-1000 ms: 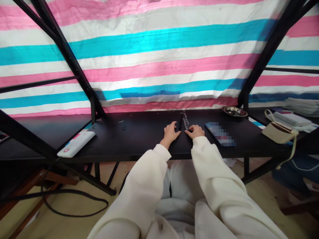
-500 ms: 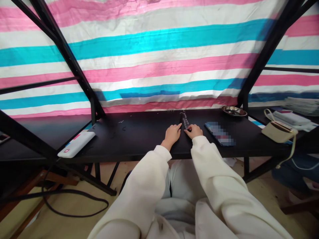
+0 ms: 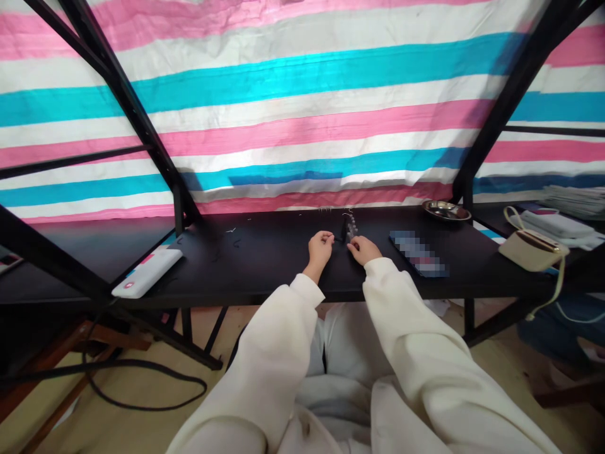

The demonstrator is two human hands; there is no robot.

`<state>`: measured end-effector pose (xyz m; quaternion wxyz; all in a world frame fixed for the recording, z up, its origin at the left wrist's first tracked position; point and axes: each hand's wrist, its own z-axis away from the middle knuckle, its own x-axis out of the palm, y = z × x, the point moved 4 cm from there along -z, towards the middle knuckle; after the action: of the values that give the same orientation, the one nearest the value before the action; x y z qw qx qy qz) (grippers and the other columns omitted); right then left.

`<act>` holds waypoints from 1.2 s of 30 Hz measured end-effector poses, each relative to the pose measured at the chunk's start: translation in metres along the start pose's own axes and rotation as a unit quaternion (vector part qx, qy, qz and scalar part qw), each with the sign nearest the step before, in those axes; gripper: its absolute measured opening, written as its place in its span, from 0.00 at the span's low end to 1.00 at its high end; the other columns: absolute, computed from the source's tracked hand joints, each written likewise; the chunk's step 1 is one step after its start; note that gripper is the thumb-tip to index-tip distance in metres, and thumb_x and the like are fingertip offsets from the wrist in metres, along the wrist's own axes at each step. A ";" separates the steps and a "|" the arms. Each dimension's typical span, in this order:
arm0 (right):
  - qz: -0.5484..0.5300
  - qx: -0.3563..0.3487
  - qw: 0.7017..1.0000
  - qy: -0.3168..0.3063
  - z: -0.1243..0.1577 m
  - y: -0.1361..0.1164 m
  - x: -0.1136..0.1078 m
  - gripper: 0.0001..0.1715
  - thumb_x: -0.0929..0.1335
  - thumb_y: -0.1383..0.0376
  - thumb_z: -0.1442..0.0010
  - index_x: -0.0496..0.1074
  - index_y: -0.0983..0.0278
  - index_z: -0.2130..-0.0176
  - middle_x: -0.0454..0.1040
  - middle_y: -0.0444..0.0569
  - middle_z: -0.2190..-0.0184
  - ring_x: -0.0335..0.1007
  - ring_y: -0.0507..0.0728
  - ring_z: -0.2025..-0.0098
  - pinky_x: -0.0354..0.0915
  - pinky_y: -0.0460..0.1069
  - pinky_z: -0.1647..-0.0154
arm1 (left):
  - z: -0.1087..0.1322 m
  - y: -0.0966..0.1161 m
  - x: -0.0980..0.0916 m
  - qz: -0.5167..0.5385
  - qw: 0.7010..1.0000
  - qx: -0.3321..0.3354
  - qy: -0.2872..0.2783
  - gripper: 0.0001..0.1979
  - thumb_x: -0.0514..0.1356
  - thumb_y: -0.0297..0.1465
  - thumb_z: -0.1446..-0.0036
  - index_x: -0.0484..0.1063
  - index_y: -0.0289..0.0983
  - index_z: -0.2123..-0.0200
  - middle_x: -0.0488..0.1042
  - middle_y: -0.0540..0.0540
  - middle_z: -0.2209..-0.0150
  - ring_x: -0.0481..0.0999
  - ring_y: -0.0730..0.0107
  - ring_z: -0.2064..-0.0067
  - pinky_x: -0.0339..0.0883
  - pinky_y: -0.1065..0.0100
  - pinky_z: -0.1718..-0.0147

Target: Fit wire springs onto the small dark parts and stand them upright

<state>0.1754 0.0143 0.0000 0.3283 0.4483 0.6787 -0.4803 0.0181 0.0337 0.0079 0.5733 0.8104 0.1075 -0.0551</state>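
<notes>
A small dark strip with a row of clear, bead-like bumps stands on the black tabletop, pointing away from me. My right hand is closed on its near end, fingers bent around it. To the left of it, my left hand is raised a little with thumb and forefinger pinched. A thin dark bit shows at those fingertips, too small to make out. Beyond the strip, a fine white thread or wire lies near the back edge.
To the right lie a phone with a blurred screen, a shiny metal dish and a cream handbag. A white power bank-like box sits at the left. Black metal posts flank the table before a striped sheet.
My left hand has pulled back slightly from the strip and gone from a pointing forefinger to a pinch. The right hand stays at the strip's near end.
</notes>
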 end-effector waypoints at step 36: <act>-0.172 -0.076 0.981 0.046 0.010 -0.013 -0.008 0.12 0.63 0.58 0.46 0.68 0.63 0.65 0.69 0.44 0.77 0.63 0.51 0.76 0.60 0.45 0.71 | 0.008 0.011 0.010 0.099 0.989 0.023 -0.106 0.14 0.62 0.33 0.53 0.68 0.33 0.62 0.68 0.51 0.73 0.65 0.82 0.79 0.62 0.76 0.79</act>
<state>0.1666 0.0011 0.0087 0.2421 0.3203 0.7946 -0.4555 0.0303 0.0237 0.0132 0.5657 0.8193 -0.0360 -0.0861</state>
